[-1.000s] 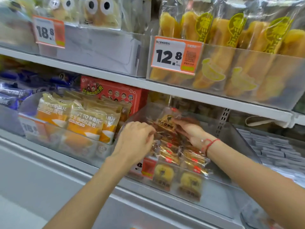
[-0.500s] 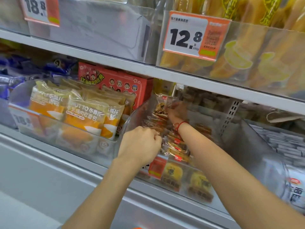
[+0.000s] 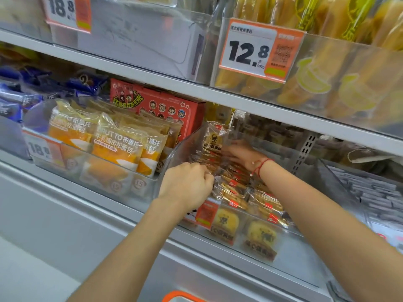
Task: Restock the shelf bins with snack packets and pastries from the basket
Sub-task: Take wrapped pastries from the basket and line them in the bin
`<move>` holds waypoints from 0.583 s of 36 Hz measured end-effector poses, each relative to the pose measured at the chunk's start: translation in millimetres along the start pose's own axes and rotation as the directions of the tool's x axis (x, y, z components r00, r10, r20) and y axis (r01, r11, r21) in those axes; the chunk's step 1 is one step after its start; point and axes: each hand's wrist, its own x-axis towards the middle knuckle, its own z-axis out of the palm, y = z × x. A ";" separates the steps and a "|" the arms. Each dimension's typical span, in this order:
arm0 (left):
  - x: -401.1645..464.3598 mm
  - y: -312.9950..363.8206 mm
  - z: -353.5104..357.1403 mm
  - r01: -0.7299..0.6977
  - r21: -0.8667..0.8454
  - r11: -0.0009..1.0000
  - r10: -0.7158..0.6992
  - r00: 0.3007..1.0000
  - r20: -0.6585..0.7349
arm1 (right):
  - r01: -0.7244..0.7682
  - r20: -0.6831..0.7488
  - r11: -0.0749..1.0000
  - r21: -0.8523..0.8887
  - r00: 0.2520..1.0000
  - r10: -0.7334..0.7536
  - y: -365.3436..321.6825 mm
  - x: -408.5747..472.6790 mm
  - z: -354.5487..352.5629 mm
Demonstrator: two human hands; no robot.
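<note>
The left hand (image 3: 187, 184) is curling its fingers tight, pinching the edge of a pastry packet (image 3: 226, 190) at the near left side of the clear bin (image 3: 181, 149). The right hand (image 3: 242, 153) is reaching deeper into the same bin, its fingers fairly straight and pressing sideways against an upright packet (image 3: 213, 138) standing at the back of the row; a red string bracelet (image 3: 260, 167) is circling that wrist. Between the two hands the stacked pastry packets are lying in a leaning row, touching both sets of fingers. More are lying flat at the bin's front. Just left, a neighbouring bin is holding orange bread packets (image 3: 117, 147), with a red box (image 3: 157, 105) behind. Above, a price tag (image 3: 259, 46) is hanging on the upper shelf bin.
</note>
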 end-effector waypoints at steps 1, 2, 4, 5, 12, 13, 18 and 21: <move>-0.6 0.3 -0.6 -0.002 -0.017 1.000 0.001 1.000 -0.005 | 0.000 0.009 1.000 -0.024 1.000 0.000 -0.1 -5.5 -3.2; -1.5 0.8 -1.8 -0.004 -0.034 0.999 0.003 1.000 -0.014 | 0.020 0.018 0.999 -0.050 1.000 -0.019 -1.3 -13.1 -6.9; -4.6 2.6 -4.9 -0.008 -0.059 0.998 0.005 0.999 -0.040 | 0.061 0.017 0.991 -0.120 0.998 -0.059 -8.3 -33.8 -13.9; -6.9 4.1 -6.6 -0.011 -0.067 0.998 0.008 0.998 -0.057 | 0.078 0.008 0.988 -0.136 0.997 -0.077 -11.8 -45.5 -18.0; -41.9 27.1 -16.7 -0.055 -0.103 0.993 0.036 0.982 -0.183 | 0.192 -0.049 0.977 -0.097 0.979 -0.197 -4.0 -134.0 -43.9; -48.0 33.2 -17.7 -0.056 -0.121 0.991 0.035 0.985 -0.171 | 0.222 -0.069 0.971 -0.091 0.971 -0.228 0.2 -149.2 -46.9; -83.1 57.2 -10.8 -0.074 -0.147 0.986 0.067 0.996 -0.056 | 0.361 -0.109 0.931 0.044 0.929 -0.355 25.6 -227.2 -59.3; -105.7 64.3 -2.3 -0.123 -0.108 0.987 0.120 0.992 -0.032 | 0.346 -0.013 0.932 0.106 0.938 -0.347 54.4 -260.6 -56.5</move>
